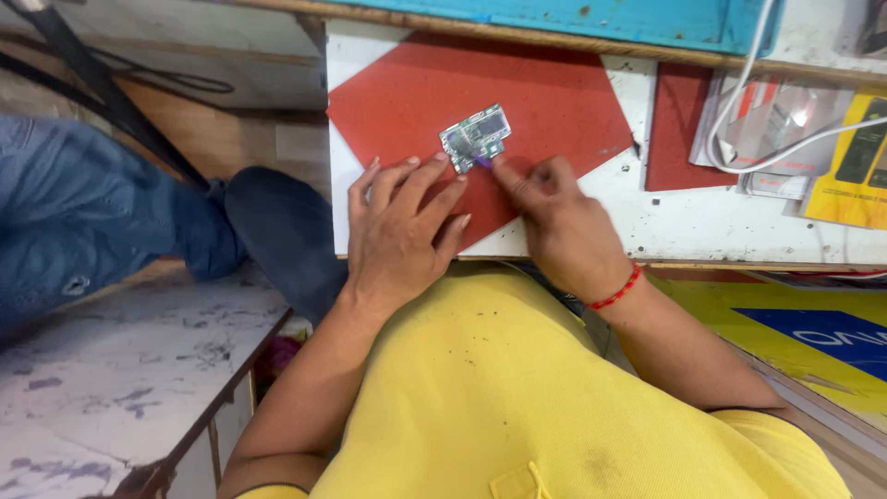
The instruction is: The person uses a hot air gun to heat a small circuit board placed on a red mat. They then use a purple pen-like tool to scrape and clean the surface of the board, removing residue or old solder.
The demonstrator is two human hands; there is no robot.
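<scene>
We are looking down at a small green circuit board [476, 136] lying flat on a red mat [554, 102], which is resting on the white desk [702, 226]. The board is sitting just beyond both of our hands, toward the far edge of the desk, with its long axis running on a slant from lower left up to upper right.

Our right hand [564, 226] is the nearer one to the work: its fingers are pinched together on a thin purple-tipped tool [482, 162], whose tip is touching the board's near edge. Our left hand [402, 231] is lying flat on the mat with fingers spread and holding nothing, its fingertips just beside the board's lower left corner.

The board is looking rectangular, with a silvery metal shield over much of its top and small components along its rim. White cables [739, 120] and yellow packets [855, 166] are lying well apart, to the right.
</scene>
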